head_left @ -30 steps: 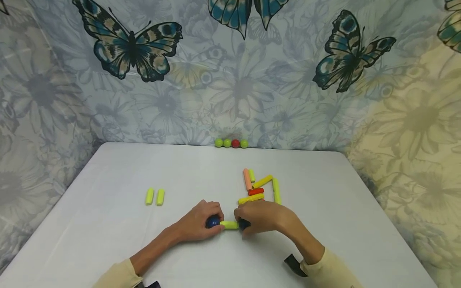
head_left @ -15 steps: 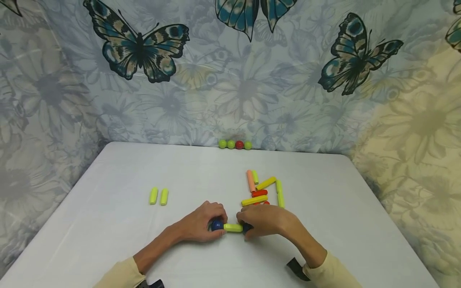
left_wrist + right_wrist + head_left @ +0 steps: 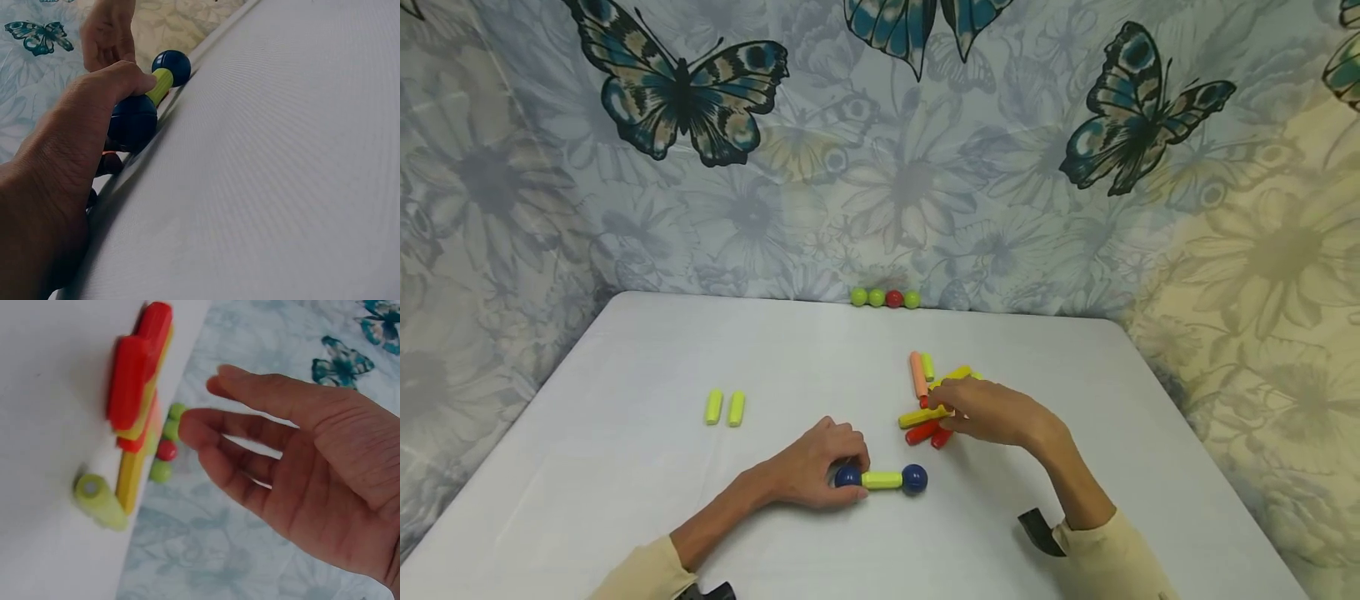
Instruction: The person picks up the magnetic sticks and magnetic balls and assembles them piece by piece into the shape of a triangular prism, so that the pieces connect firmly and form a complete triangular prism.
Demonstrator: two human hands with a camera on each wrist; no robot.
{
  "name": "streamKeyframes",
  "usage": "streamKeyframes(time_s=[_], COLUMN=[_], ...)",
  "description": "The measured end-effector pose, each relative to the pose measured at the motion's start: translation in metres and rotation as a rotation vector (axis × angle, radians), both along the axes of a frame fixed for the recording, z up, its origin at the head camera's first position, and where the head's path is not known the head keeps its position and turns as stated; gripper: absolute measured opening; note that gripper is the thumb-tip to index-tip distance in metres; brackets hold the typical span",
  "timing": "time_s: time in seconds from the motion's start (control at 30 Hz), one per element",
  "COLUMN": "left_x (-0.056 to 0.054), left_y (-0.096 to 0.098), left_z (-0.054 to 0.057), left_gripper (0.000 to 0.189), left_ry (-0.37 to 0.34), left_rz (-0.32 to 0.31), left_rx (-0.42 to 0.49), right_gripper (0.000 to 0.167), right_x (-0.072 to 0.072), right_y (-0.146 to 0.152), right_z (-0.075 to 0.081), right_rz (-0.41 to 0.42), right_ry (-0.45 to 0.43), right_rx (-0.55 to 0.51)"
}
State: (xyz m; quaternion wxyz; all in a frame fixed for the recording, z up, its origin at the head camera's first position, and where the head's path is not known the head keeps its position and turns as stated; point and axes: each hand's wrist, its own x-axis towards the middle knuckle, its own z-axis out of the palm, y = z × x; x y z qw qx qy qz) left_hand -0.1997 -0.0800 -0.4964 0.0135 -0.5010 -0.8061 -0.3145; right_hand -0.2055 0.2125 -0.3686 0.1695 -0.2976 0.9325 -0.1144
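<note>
Steadying the left blue ball (image 3: 847, 476), the left grip (image 3: 816, 463) curls round it; a green rod (image 3: 882, 481) and the right blue ball (image 3: 914, 479) extend from it along the surface (image 3: 587, 467). The right grip (image 3: 992, 412), loosely bent and empty, hovers by the yellow rod (image 3: 919, 417) and red rods (image 3: 922, 432); pinching one mid-length should avoid scattering its neighbours.

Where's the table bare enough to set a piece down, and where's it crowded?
Bare: table between the lime stick pair and the mixed stick pile; also in front of the blue-ended bar. Crowded: the pile, with the right grip close by, and the bar, one end in the left grip.
</note>
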Motion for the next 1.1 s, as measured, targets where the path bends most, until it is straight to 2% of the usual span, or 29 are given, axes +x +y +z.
streamKeyframes(time_s=[0.13, 0.27, 0.37, 0.43, 0.57, 0.67, 0.8, 1.1], left_x=[0.001, 0.001, 0.0, 0.0, -0.001, 0.0, -0.001, -0.001], left_y=[-0.001, 0.0, 0.0, 0.0, -0.001, -0.003, -0.002, 0.0], left_z=[0.0, 0.0, 0.0, 0.0, 0.001, 0.001, 0.001, -0.001], left_gripper=[0.016, 0.017, 0.017, 0.017, 0.018, 0.017, 0.017, 0.018], left_ry=[0.001, -0.006, -0.002, 0.0, 0.001, -0.001, 0.013, 0.05], left_rz=[0.0, -0.004, 0.0, 0.0, 0.003, 0.015, 0.023, 0.004], left_rx=[-0.001, -0.009, -0.009, -0.012, -0.022, -0.027, -0.019, -0.015], right_gripper=[0.029, 0.024, 0.02, 0.018, 0.024, 0.03, 0.027, 0.019], right_x=[-0.003, -0.002, -0.001, -0.003, -0.006, -0.007, -0.007, 0.001], right_y=[-0.008, -0.019, -0.023, -0.023, -0.022, -0.023, -0.027, -0.036], right_z=[-0.014, -0.028, -0.033, -0.034, -0.029, -0.026, -0.027, -0.038], right_rz=[0.027, 0.054, 0.062, 0.042, -0.022, -0.012, 0.006, -0.097], right_ry=[-0.02, 0.046, 0.104, 0.078, -0.051, -0.115, -0.155, -0.166], right_rx=[0.041, 0.099, 0.127, 0.11, 0.008, -0.074, -0.103, -0.09])
